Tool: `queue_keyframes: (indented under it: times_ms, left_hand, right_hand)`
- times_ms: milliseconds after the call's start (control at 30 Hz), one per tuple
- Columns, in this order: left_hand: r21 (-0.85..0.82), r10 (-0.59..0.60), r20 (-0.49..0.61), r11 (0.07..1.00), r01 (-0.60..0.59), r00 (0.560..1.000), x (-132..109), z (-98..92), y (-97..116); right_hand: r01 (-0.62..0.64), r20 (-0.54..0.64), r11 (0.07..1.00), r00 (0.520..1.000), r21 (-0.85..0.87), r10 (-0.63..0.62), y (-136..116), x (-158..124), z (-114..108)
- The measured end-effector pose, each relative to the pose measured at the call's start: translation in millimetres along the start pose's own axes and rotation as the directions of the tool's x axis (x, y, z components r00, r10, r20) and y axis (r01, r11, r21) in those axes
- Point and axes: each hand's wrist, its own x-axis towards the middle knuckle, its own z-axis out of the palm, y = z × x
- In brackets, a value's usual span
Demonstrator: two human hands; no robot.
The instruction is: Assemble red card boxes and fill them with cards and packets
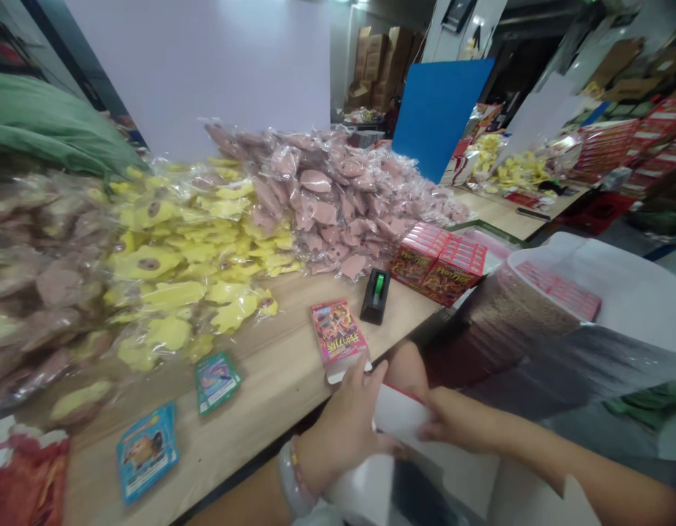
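I count two hands, one left hand (346, 413) and one right hand (447, 416); one white box (399, 410) between them; two card stacks, one blue stack (147, 451), one green stack (217, 382); one loose red box (339, 334); one black holder (374, 303); bagged yellow pieces (168, 267) and pink pieces (338, 197), uncountable.

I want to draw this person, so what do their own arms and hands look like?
The left hand and right hand have no gloves, and no sleeves show on the arms. The left wrist wears a wide, pale bangle and a thin band with reddish and yellowish bits. No bracelet shows on the right wrist.
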Motion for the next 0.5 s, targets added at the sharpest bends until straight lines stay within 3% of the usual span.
queue_keyframes:
  times_ms: [67, 133, 233, 300, 400, 500]
  left_hand:
    - [0.283, -0.05, -0.014, 0.958, 0.052, 0.999, 5.9, 14.2, -1.0]
    - [0.46, -0.066, -0.041, 0.884, 0.077, 0.997, 10.7, 26.5, -2.1]
    - [0.531, -0.049, -0.058, 0.844, 0.072, 0.997, 12.4, 33.0, -4.6]
    - [0.524, -0.062, -0.06, 0.848, 0.085, 0.996, 10.3, 30.9, -6.1]
    - [0.479, -0.037, -0.055, 0.876, 0.058, 0.998, 5.7, 26.5, -5.3]
    - [0.441, 0.016, -0.032, 0.897, 0.0, 0.999, 2.0, 23.7, 0.2]
  right_hand:
    - [-0.002, -0.002, 1.0, 1.0, 0.014, 0.002, 0.6, 2.4, -0.9]
    - [0.016, 0.003, 0.998, 1.0, 0.064, -0.016, 3.0, 2.2, -4.1]
    - [0.031, -0.04, 0.946, 0.999, 0.323, -0.018, 15.2, -13.2, -9.5]
    - [0.015, -0.146, 0.827, 0.986, 0.562, 0.081, 29.9, -36.3, -3.9]
    - [0.041, -0.277, 0.694, 0.932, 0.718, 0.232, 53.8, -81.1, 29.7]
    - [-0.019, -0.357, 0.73, 0.863, 0.683, 0.357, 64.6, -118.2, 77.9]
